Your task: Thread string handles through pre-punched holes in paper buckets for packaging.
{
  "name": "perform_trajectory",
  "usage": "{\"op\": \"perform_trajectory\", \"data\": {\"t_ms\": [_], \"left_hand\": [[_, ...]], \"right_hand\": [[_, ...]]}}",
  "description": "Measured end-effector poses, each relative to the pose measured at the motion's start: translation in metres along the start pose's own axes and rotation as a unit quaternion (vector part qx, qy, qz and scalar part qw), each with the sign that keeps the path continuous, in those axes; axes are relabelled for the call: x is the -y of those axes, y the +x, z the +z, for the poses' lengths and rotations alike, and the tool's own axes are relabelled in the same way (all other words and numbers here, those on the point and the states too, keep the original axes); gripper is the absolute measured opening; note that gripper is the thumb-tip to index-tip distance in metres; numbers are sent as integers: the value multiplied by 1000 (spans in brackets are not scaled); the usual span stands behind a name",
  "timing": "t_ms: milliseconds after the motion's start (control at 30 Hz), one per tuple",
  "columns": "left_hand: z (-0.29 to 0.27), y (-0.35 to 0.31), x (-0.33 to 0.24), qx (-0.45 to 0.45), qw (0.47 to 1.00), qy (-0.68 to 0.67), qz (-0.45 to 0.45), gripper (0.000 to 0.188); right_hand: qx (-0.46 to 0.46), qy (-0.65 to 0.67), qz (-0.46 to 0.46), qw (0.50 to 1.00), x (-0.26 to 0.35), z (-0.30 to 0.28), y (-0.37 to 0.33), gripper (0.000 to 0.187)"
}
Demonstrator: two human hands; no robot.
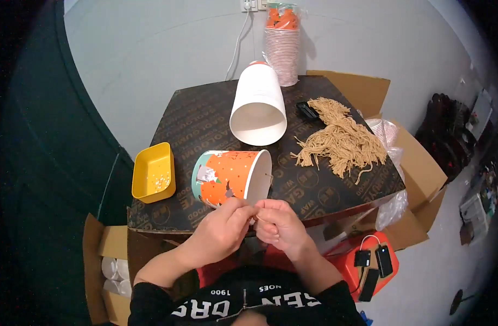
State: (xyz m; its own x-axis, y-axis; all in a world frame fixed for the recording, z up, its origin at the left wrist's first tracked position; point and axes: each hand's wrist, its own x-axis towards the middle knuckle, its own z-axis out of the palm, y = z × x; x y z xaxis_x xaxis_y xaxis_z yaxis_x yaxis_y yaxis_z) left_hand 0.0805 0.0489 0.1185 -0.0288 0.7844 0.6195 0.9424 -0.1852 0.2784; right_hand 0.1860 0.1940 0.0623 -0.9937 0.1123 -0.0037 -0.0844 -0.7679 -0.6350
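An orange paper bucket (227, 171) with a teal base band and printed figures lies on its side, its white-rimmed mouth toward the right. A short bit of thin cord (269, 178) shows at the mouth's right side. My left hand (223, 228) is closed in a pinch just in front of the bucket, at its near side. Against it, fingertip to fingertip, my right hand (279, 221) is pinched too. What lies between the fingertips is too small and hidden to name. Behind the bucket to the right spreads a pile of tan cords (341, 141).
A white nested bucket stack (258, 103) lies behind, near a tall bagged stack (282, 51) by the wall. At left sits a yellow tub (154, 173) holding small white bits. A black object (307, 111) touches the cords. A red stool (387, 274) with phones and cardboard boxes (417, 168) flank the dark table.
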Motion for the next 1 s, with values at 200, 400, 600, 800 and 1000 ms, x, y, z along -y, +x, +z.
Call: {"op": "perform_trajectory", "data": {"t_ms": [200,400,600,800,1000], "left_hand": [[0,0,2,10,997,69,42,30],[-1,3,4,1,990,110,91,25],[0,1,11,-13,983,132,124,24],[2,-1,13,-62,994,45,83,31],[0,-3,13,-102,987,-116,-37,19]], "right_hand": [[-11,1,-9,1000,1,-1,-1,9],[-14,-37,-12,999,5,0,-3,10],[-23,-86,-14,996,7,3,-4,14],[-47,-163,-84,982,4,9,-6,10],[-129,-267,-211,931,-5,6,1,9]]}}
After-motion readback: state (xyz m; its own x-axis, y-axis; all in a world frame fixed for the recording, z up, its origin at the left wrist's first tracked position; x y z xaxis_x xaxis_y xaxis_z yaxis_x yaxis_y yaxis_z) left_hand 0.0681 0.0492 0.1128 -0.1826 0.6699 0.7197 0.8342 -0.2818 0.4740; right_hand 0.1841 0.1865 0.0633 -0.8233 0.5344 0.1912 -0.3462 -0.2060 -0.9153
